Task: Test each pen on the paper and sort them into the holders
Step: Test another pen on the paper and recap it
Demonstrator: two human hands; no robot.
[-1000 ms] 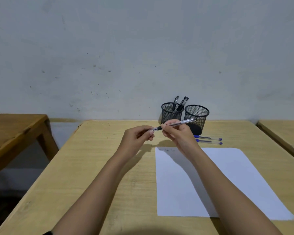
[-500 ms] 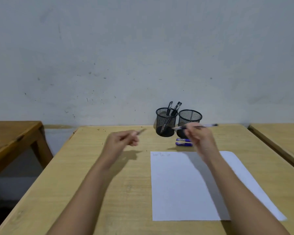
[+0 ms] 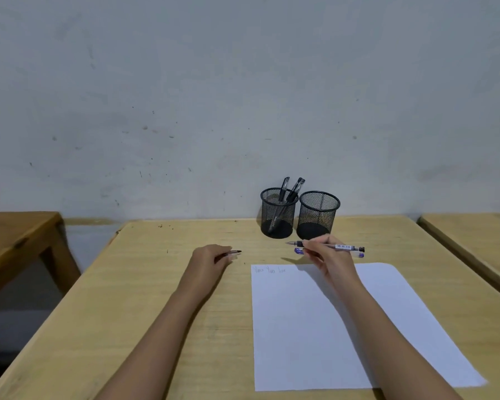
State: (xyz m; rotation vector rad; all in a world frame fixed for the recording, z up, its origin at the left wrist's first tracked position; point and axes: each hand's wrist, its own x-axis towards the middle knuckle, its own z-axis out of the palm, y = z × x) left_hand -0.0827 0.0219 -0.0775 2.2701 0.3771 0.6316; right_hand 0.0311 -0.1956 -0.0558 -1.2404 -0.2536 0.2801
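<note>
While the pen [image 3: 344, 247] is gripped uncapped in the right hand [image 3: 329, 262], fingers curled, tip left, just past the paper's [image 3: 300, 336] far edge — poised, I judge, for a test stroke — the left hand [image 3: 211, 259] pinches its cap [image 3: 236, 252] aside. Far side: left holder [image 3: 277, 217] keeps black pens [image 3: 285, 187]; right holder [image 3: 319, 216] looks empty.

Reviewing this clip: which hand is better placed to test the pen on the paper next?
Right. The right hand holds the uncapped pen just beyond the top edge of the paper; the left hand holds only what looks like the cap, beside the sheet.
</note>
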